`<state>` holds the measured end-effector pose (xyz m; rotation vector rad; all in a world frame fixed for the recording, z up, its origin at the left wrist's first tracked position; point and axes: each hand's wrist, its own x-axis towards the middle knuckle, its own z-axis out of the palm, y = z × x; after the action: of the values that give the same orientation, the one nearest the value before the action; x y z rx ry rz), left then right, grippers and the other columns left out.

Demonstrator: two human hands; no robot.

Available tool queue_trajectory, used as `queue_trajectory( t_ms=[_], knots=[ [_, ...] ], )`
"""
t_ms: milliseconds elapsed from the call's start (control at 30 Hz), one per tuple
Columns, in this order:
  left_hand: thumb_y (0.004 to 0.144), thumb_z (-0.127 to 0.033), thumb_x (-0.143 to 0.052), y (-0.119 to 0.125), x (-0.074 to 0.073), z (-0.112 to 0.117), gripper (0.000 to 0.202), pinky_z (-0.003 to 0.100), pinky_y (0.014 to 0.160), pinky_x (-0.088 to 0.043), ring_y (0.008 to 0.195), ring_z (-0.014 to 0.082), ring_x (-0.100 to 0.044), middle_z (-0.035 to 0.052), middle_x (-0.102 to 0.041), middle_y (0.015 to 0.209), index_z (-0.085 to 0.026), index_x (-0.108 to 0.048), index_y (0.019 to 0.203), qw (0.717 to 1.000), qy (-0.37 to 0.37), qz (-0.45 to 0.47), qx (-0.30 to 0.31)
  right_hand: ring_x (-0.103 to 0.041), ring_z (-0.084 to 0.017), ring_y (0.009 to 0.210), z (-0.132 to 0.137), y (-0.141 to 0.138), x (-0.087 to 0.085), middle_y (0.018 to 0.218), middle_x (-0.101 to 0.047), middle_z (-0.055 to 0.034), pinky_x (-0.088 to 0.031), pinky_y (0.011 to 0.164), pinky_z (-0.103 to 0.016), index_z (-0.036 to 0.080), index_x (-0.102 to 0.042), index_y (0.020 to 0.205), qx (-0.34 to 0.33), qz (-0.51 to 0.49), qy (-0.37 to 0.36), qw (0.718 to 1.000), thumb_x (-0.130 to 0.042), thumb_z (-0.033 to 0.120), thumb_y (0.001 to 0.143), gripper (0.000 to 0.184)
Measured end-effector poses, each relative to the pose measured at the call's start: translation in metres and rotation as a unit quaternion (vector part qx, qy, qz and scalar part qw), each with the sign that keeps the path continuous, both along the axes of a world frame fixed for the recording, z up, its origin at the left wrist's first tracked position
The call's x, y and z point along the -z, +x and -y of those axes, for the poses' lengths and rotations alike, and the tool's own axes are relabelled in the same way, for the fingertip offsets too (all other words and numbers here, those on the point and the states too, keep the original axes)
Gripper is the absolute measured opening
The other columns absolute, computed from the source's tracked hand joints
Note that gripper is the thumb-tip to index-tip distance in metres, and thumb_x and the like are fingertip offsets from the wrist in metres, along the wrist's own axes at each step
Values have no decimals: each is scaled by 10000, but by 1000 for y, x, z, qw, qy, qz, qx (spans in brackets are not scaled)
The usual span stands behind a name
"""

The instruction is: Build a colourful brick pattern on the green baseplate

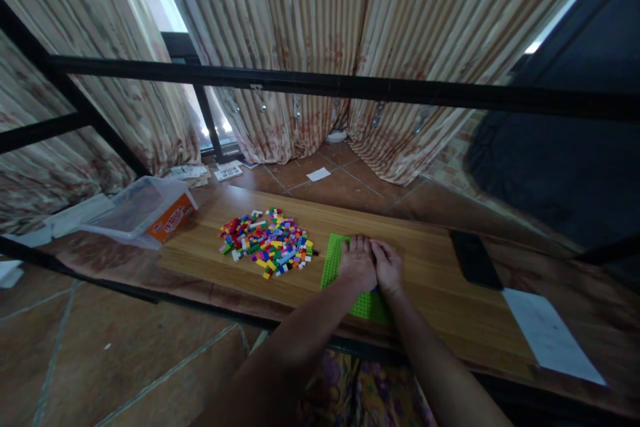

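A bright green studded baseplate lies on the wooden board in front of me. My left hand rests flat over its middle with the fingers stretched out. Right beside it, touching its edge, is my right hand, its fingers pressed together and partly curled over the plate. Whatever may be under those fingers is hidden. A small bit of blue shows below the hands on the plate. To the left is a loose heap of small colourful toy bricks.
A clear plastic tub with an orange label lies at the board's left end. On the right are a black phone and a white sheet of paper. A dark metal bar crosses beyond the wooden board, before striped curtains.
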<state>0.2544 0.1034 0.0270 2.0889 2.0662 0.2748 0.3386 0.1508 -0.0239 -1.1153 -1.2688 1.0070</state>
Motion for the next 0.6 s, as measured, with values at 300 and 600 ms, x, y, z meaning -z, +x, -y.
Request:
queue_trajectory(
  t_ms=[300, 600],
  knots=[
    [910, -304, -342, 0, 2, 2, 599, 508, 1124, -281, 1387, 309, -310, 181, -384, 1501, -55, -338, 1455, 1000, 23, -1, -8, -659, -224, 848, -3, 0, 5, 871, -745, -82, -497, 877, -414, 184, -714, 820, 0, 3, 6, 1000, -640, 489, 740, 325],
    [925, -306, -325, 2, 3, 0, 573, 505, 1135, -261, 1386, 302, -301, 173, -362, 1511, -63, -353, 1443, 1000, 6, -2, -7, -651, -228, 866, -3, 1, 6, 907, -740, -93, -488, 882, -422, 183, -710, 841, 0, 18, 9, 1000, -625, 471, 740, 317]
  ],
)
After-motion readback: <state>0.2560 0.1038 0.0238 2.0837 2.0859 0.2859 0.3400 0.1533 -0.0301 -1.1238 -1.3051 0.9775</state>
